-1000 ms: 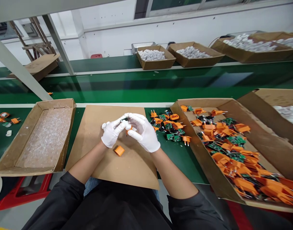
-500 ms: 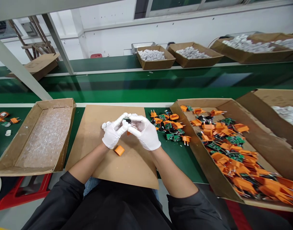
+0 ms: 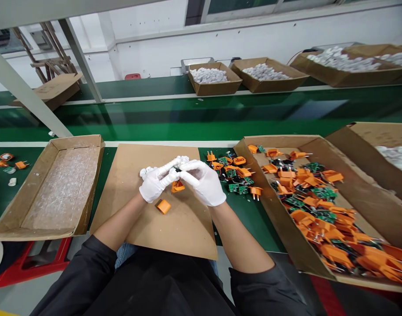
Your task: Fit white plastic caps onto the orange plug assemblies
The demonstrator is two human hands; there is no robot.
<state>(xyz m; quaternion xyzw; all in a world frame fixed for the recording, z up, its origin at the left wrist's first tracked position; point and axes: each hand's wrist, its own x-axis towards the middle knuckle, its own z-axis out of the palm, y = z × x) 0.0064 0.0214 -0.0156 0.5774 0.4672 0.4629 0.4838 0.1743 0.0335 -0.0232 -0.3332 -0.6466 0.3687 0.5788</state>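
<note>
My left hand (image 3: 152,183), in a white glove, is closed with its fingertips pinching a small dark green circuit board (image 3: 177,168), mostly hidden by the fingers. My right hand (image 3: 205,182), gloved too, meets it from the other side and pinches the same piece. Just below the fingertips is an orange plug housing (image 3: 177,187); whether it hangs from the board or rests on the cardboard, I cannot tell. Nearer to me an orange cap (image 3: 163,206) lies on the cardboard sheet (image 3: 135,228). Small white pieces (image 3: 145,172) sit beyond my left hand.
Right of the sheet lies a pile of orange plugs with circuit boards (image 3: 234,173), beside a carton (image 3: 273,219) full of more. A shallow carton (image 3: 56,188) stands left, loose plug parts (image 3: 10,164) past it. Cartons of white pieces (image 3: 214,83) line the back.
My hands have drawn slightly apart, the right one moving right and a little toward me. More of the orange housing shows below the fingers, and less of the circuit board.
</note>
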